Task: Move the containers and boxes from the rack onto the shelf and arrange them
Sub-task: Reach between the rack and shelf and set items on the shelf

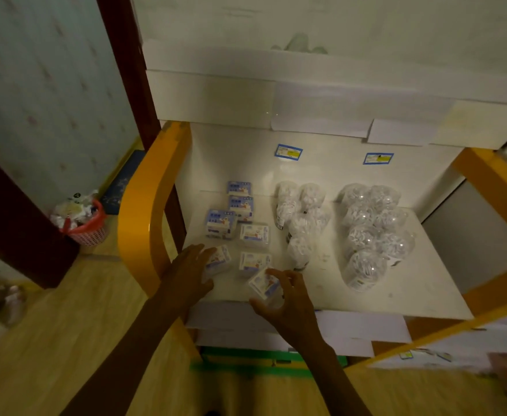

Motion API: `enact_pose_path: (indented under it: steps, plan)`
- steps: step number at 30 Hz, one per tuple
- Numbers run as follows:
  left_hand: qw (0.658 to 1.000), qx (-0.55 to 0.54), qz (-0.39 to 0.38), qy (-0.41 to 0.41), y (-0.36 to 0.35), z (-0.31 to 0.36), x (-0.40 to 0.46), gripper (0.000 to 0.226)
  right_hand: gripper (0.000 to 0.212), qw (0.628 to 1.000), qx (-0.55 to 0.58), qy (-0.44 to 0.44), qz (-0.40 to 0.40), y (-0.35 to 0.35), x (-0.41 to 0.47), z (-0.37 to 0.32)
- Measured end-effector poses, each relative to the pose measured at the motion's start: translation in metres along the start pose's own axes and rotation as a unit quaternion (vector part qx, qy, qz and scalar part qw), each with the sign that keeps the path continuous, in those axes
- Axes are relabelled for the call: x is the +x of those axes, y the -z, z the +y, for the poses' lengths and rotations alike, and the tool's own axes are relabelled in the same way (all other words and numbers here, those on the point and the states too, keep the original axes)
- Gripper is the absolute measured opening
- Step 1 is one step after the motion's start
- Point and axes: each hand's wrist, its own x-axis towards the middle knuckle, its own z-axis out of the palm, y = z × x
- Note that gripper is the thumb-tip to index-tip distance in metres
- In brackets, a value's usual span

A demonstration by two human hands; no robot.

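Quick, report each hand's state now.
Left hand: fingers straight, resting on a small box.
Right hand: fingers and thumb curled round another small box.

we see both hands over the front of the white shelf point(396, 295). our left hand point(190, 273) lies with straight fingers on a small box point(216, 261) near the shelf's front left corner. our right hand point(288, 301) curls round another box point(264, 285), tilted, just above the shelf's front edge. more boxes point(240, 205) sit behind these. clear round containers point(369, 232) stand in rows at the shelf's middle and right. a red basket point(88, 226) is on the floor left of the shelf.
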Motion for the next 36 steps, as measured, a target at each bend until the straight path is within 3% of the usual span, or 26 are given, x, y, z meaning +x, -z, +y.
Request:
enact_pose_path:
  steps: [6, 11, 18, 24, 32, 36]
  plan:
    - [0.995, 0.029, 0.077, -0.052, 0.024, 0.016, -0.020, 0.064, 0.074, 0.996, -0.087, 0.011, 0.035, -0.015, 0.003, -0.010]
    - [0.994, 0.027, 0.082, -0.074, 0.029, 0.017, -0.026, 0.062, 0.080, 0.992, -0.122, 0.002, 0.036, -0.025, -0.013, -0.010]
    - [0.990, 0.002, 0.093, -0.110, 0.031, 0.020, -0.025, 0.056, 0.072, 0.975, -0.181, -0.056, 0.116, -0.042, 0.007, -0.002]
    - [0.991, -0.010, 0.079, -0.108, 0.034, 0.019, -0.026, 0.055, 0.071, 0.963, -0.220, -0.075, 0.140, -0.056, 0.013, -0.007]
    - [0.990, 0.004, 0.055, -0.126, 0.029, 0.022, -0.025, 0.055, 0.078, 0.956, -0.273, -0.081, 0.075, -0.043, 0.006, -0.006]
    - [0.988, -0.011, 0.044, -0.147, 0.026, 0.039, -0.021, 0.057, 0.071, 0.968, -0.250, -0.034, 0.022, -0.002, -0.009, -0.006]
